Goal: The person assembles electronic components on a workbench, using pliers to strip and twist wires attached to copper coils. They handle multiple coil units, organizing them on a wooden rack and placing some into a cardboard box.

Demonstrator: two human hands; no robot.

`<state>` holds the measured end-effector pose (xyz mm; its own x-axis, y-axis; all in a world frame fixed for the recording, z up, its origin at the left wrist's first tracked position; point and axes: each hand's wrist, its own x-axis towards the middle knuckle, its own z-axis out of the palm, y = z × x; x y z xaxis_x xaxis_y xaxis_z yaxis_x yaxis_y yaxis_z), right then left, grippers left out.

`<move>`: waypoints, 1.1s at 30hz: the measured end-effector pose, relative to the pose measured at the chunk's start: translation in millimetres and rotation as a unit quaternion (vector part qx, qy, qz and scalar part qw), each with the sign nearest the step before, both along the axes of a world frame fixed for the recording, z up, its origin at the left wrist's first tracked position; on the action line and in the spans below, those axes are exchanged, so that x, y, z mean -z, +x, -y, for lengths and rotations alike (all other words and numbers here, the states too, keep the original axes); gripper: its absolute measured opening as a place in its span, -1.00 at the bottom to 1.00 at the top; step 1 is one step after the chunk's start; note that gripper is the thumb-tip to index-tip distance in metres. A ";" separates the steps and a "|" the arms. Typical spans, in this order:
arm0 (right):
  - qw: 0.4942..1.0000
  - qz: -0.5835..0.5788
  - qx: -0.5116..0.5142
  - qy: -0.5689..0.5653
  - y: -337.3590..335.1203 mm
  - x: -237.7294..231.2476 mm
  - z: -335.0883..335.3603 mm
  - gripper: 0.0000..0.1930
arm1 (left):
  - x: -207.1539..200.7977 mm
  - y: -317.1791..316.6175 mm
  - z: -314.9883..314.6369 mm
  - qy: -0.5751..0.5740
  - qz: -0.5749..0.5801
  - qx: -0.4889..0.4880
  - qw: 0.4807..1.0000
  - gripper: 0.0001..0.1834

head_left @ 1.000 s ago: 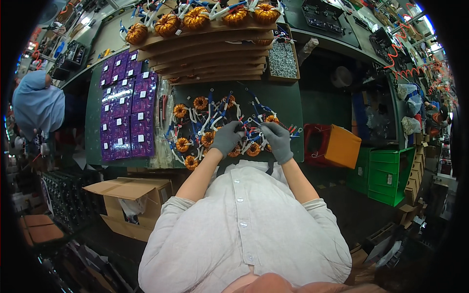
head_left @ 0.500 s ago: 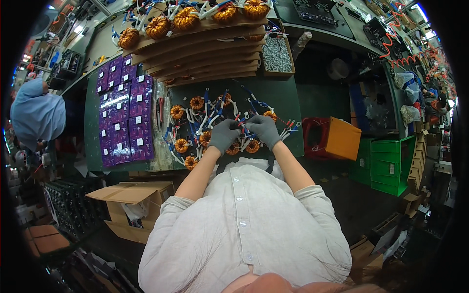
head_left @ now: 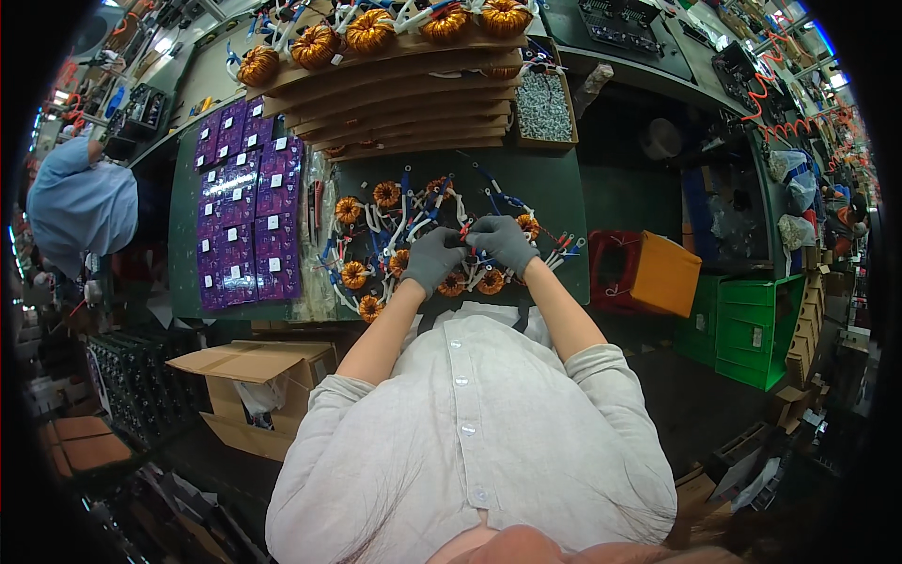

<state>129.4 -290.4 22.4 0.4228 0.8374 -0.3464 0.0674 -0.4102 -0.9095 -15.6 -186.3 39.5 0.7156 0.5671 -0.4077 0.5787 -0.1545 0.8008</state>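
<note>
My left hand (head_left: 435,258) and my right hand (head_left: 504,243), both in grey gloves, meet fingertip to fingertip over the near part of the green table. Between them, pinched in their closed fingers, is a small red-ended piece of cable (head_left: 464,228); most of it is hidden by the gloves. Around the hands lie several copper-wound ring coils with blue and white cable leads tipped with metal ring terminals. One coil (head_left: 491,281) sits just below my right hand, and another coil (head_left: 527,226) is partly behind it. A further coil (head_left: 399,262) lies left of my left hand.
Purple circuit boards (head_left: 230,230) cover the table's left side. At the back, a stack of cardboard sheets (head_left: 395,120) carries more coils, beside a box of small metal screws (head_left: 543,105). An orange box (head_left: 669,274) and green crates (head_left: 752,324) stand to the right. A co-worker (head_left: 83,202) is far left.
The view has shifted slightly, so the table sits further right. My right hand has drawn in closer to my left; both still pinch between them.
</note>
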 end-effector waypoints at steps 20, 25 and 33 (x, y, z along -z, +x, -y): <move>0.996 0.030 0.078 -0.026 -24.8 11.0 3.4 -0.67 | 4.6 -6.6 0.5 0.052 -0.029 0.043 0.997 -0.77; 0.996 -0.016 0.063 -0.068 -17.6 14.3 0.7 -0.69 | -9.8 -15.5 -5.0 -0.312 0.024 -0.007 0.950 -0.77; 0.998 -0.025 -0.013 0.054 -1.0 20.1 11.1 -0.70 | -5.1 -8.8 -7.2 -0.248 0.094 -0.035 0.964 -0.73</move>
